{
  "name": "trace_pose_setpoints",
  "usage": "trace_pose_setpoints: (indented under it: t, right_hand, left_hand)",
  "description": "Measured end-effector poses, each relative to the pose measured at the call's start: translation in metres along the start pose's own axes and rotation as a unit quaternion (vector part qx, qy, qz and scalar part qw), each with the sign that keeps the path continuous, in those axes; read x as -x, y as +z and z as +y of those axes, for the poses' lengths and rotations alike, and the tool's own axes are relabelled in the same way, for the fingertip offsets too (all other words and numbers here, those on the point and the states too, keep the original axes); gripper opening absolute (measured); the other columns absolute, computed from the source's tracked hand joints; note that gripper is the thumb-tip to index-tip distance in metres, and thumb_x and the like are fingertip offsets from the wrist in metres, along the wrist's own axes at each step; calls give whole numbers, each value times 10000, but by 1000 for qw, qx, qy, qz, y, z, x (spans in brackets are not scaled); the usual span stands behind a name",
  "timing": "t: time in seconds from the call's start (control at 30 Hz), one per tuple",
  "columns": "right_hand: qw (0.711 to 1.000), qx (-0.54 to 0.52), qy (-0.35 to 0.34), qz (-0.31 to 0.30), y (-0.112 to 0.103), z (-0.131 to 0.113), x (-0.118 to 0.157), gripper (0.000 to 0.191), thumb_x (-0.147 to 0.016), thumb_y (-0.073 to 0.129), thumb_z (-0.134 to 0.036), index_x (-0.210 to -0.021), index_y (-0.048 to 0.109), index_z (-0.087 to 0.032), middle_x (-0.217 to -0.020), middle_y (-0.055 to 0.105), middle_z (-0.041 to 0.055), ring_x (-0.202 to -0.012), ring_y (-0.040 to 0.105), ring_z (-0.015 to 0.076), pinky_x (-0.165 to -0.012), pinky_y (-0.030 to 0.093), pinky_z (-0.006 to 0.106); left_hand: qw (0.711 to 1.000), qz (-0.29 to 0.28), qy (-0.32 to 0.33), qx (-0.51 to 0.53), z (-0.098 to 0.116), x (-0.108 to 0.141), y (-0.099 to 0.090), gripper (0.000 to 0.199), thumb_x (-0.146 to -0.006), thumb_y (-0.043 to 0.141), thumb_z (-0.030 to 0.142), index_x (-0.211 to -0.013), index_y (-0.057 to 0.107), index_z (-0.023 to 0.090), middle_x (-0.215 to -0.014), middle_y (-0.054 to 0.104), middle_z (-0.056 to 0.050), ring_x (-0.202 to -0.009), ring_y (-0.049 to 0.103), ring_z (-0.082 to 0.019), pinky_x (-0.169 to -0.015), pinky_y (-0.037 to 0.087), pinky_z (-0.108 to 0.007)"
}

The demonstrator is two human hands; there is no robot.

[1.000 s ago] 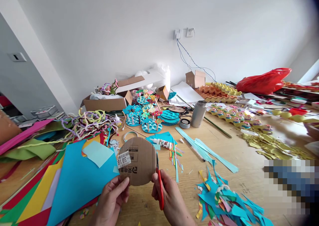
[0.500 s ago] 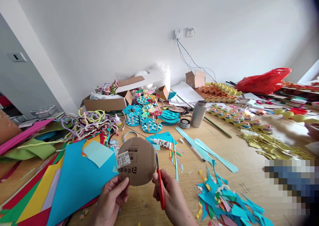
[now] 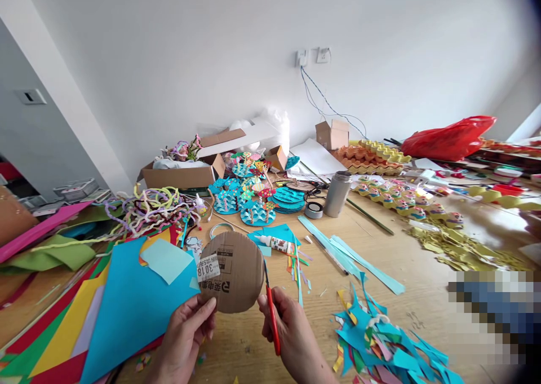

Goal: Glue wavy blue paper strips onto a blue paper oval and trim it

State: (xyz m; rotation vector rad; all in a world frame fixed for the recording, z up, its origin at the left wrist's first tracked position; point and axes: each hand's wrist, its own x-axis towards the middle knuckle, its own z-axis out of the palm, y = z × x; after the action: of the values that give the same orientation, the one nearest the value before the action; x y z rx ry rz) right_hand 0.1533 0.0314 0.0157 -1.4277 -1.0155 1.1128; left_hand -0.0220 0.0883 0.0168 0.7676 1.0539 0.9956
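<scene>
A round disc of brown corrugated cardboard (image 3: 236,268), with printing and a white label on it, is pinched at its lower left edge by my left hand (image 3: 188,330). My right hand (image 3: 289,333) is closed around red-handled scissors (image 3: 273,316). The blades point up and lie along the right edge of the disc; whether they touch it I cannot tell. Behind the disc lie a glue bottle (image 3: 276,244) and a roll of tape (image 3: 220,229). Blue cardstock (image 3: 139,294) is spread to the left of my left hand.
Blue paper scraps (image 3: 393,339) are heaped at the right front. Farther back stand a grey metal bottle (image 3: 338,194), finished blue paper crafts (image 3: 257,210) and an open cardboard box (image 3: 177,176). Pipe cleaners (image 3: 147,212) lie tangled at the left; a red plastic bag (image 3: 448,137) is at the back right.
The cardboard disc has shifted slightly left and up, with my left hand also a little farther left. The scissors stay nearly in place, with a slightly wider gap between them and the disc.
</scene>
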Motion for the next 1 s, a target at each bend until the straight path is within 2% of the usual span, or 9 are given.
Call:
trace_pose_setpoints:
  t: [0.27, 0.5, 1.0]
  right_hand:
    - [1000, 10, 2, -5, 0, -7, 3, 538, -779, 435, -744, -673, 399, -218, -519, 411, -63, -458, 442, 93, -435, 328, 215]
    - [1000, 3, -4, -7, -1, -1, 1, 493, -821, 440, -688, -711, 427, -208, -536, 418, -65, -482, 469, 97, -442, 337, 208]
    - [1000, -6, 3, 1, 2, 5, 1, 549, -766, 447, -754, -674, 398, -214, -523, 403, -67, -451, 462, 92, -422, 330, 205]
  left_hand:
    - [1000, 8, 3, 12, 0, -2, -3, 372, -524, 871, 369, -735, 666, 140, -567, 568, 21, -509, 473, -81, -434, 379, -185]
    - [1000, -11, -1, -15, 3, 1, 0, 374, -551, 854, 390, -758, 681, 130, -527, 536, 23, -492, 437, -75, -431, 371, -187]
    - [999, 23, -2, 34, 5, -3, 0, 364, -507, 874, 342, -702, 641, 142, -555, 576, 22, -490, 486, -81, -420, 387, -181]
